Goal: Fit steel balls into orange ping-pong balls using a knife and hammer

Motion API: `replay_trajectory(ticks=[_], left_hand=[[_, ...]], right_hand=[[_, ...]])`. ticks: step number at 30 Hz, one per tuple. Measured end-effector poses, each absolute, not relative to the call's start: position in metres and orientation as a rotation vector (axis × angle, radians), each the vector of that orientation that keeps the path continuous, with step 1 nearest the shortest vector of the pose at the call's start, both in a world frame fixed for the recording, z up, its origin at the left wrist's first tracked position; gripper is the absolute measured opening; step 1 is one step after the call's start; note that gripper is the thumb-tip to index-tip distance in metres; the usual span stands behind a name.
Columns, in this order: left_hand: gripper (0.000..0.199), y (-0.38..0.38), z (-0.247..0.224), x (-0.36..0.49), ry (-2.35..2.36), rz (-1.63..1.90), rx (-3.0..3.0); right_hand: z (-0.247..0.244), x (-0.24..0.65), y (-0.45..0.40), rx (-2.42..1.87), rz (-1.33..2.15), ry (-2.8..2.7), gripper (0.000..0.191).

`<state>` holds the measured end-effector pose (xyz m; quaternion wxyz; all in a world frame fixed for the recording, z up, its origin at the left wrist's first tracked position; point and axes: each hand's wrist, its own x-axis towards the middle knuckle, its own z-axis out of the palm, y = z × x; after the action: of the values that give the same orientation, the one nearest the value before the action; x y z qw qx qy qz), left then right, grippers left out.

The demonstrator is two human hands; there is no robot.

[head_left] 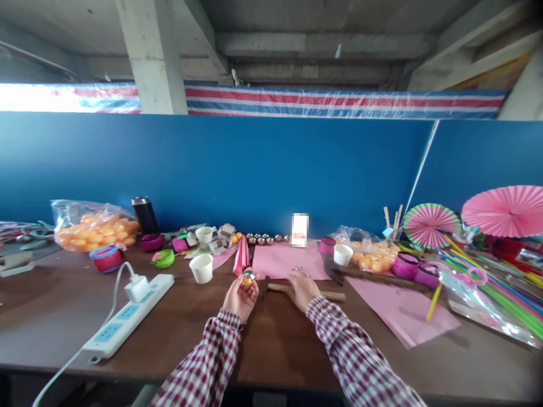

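Observation:
Between the fingers of my left hand [241, 299] is a small ball [249, 277], shiny silver on top and orange below. My right hand [302, 289] reaches forward over the wooden handle of a hammer [280, 288], fingers stretched out at the edge of a pink paper sheet [271, 257]. Small shiny pieces [298, 269] lie at its fingertips; whether they touch is unclear. The hammer's dark head points left, close to my left hand. Behind the sheet runs a row of silver balls [265, 239], and a folded pink-and-red bundle [241, 255] lies to its left.
White paper cups [201, 268] stand left and right of the sheet. At left are a power strip [127, 319] with its cable, a bag of orange balls [95, 229] and a black bottle [145, 215]. Right are an axe-like tool [373, 276], pink paper fans [431, 225] and colored sticks. A blue partition [263, 169] rises behind.

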<state>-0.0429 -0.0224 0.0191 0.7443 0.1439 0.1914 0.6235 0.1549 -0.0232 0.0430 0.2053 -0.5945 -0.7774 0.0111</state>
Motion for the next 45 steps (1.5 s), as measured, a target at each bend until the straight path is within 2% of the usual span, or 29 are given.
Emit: replay_trajectory(ticks=[5, 11, 19, 30, 38, 45], left_hand=[[0.022, -0.023, 0.023, -0.046, 0.418, 1.428, 0.252], [0.020, -0.024, 0.026, -0.044, 0.442, 1.426, 0.231], [0.022, -0.024, 0.022, -0.043, 0.475, 1.399, 0.282], [0.027, -0.027, 0.028, -0.041, 0.527, 1.373, 0.332], [0.023, -0.022, 0.021, -0.042, 0.527, 1.370, 0.334], [0.024, -0.024, 0.022, -0.041, 0.537, 1.346, 0.381]], right_hand=[[0.029, 0.159, -0.029, -1.620, 0.023, -2.329, 0.024], [0.039, 0.155, -0.032, -1.539, -0.037, -2.256, 0.022], [0.046, 0.138, -0.007, -1.772, -0.007, -2.140, 0.021], [0.030, 0.139, -0.021, -1.743, 0.000, -2.201, 0.023], [0.050, 0.194, -0.004, -1.882, -0.006, -1.972, 0.028], [0.040, 0.220, 0.012, -1.997, 0.077, -1.935, 0.018]])
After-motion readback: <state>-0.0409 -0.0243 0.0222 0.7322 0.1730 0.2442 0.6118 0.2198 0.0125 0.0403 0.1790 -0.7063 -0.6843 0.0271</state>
